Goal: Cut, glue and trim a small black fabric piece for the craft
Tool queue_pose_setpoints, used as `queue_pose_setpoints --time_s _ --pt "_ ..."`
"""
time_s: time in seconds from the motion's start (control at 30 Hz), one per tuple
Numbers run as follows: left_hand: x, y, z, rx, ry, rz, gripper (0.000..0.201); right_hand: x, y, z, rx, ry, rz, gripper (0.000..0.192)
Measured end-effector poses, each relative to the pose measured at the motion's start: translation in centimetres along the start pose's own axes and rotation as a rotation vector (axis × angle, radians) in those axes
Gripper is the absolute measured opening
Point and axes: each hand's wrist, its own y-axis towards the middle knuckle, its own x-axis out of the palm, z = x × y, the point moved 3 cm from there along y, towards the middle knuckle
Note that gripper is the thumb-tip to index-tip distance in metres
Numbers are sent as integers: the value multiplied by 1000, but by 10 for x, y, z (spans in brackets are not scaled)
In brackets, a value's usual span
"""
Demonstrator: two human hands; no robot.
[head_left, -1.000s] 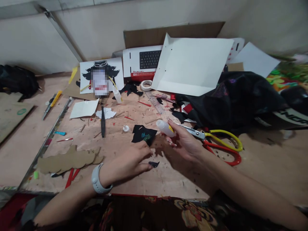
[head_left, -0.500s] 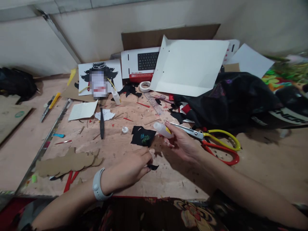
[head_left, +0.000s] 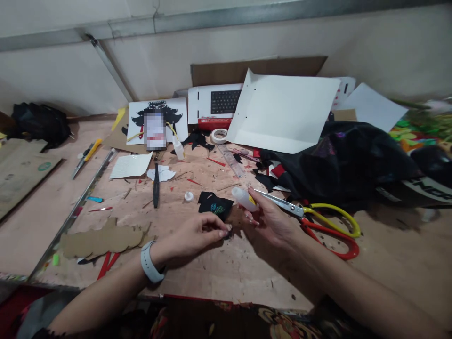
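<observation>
My right hand (head_left: 271, 222) holds a small white glue bottle (head_left: 243, 198), its nozzle pointing left over the table. My left hand (head_left: 197, 235), with a grey watch on the wrist, pinches a tiny black scrap (head_left: 228, 229) at its fingertips, just below the bottle. A black cut-out with a blue-green patch (head_left: 214, 205) lies on the table right behind my left fingers. The bottle's white cap (head_left: 189, 197) sits to its left.
Scissors with yellow and red handles (head_left: 318, 219) lie right of my right hand. A black knife (head_left: 156, 185), a brown cardboard cut-out (head_left: 102, 238), a metal ruler (head_left: 76, 209), tape roll (head_left: 219, 136), white sheets (head_left: 282, 110) and a black bag (head_left: 349, 157) surround the work spot.
My left hand lifted the tiny black scrap off the table and brought it up toward the glue bottle. The camera tilted slightly, shifting the scene down.
</observation>
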Motion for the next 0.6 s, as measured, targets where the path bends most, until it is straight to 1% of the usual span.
queue_pose_setpoints --time_s 0.07,0.1,0.17,0.27,0.37,0.47,0.53,0.6 --pt "-2 2 -5 -129 -235 -18 27 -2 2 2 40 44 46 24" --pt "-2 3 -6 -172 -315 -26 30 -2 3 3 55 64 48 25" --pt "-4 5 -6 -212 -423 -34 33 -2 4 6 81 92 8 29" --pt "-4 7 -6 -251 -523 -64 38 0 6 10 102 90 -60 34" --pt "-6 9 -7 -271 -587 -12 38 1 7 10 99 69 -80 35" --pt "-7 10 -5 -227 -681 58 30 1 7 9 102 44 -79 35" --pt "-7 10 -4 -218 -732 74 26 1 8 7 106 35 -52 37" --pt "-8 10 -4 -222 -743 96 27 0 9 7 104 54 7 38"
